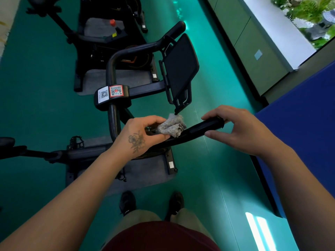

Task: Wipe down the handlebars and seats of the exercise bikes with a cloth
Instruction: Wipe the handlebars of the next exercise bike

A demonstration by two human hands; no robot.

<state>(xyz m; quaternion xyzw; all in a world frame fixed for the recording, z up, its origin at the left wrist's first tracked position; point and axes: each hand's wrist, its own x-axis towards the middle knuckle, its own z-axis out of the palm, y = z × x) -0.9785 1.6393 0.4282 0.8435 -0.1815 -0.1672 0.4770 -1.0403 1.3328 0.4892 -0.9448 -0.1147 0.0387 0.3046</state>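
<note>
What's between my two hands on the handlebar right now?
In the head view, the crumpled grey cloth gripped by the left hand, then a bare stretch of black handlebar grip up to the right hand holding its end.

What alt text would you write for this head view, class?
A person's left hand presses a grey cloth onto a black exercise-bike handlebar, while the right hand grips its end. A second bike stands beyond on green floor.

The cloth is nubbly, rough grey fabric, bunched on the handlebar, whose grip is smooth black with a slight gloss. Beyond the handlebar, the tablet holder looks like matt black plastic. Below it, the floor is smooth, reflective green; the mat is dull grey.
</note>
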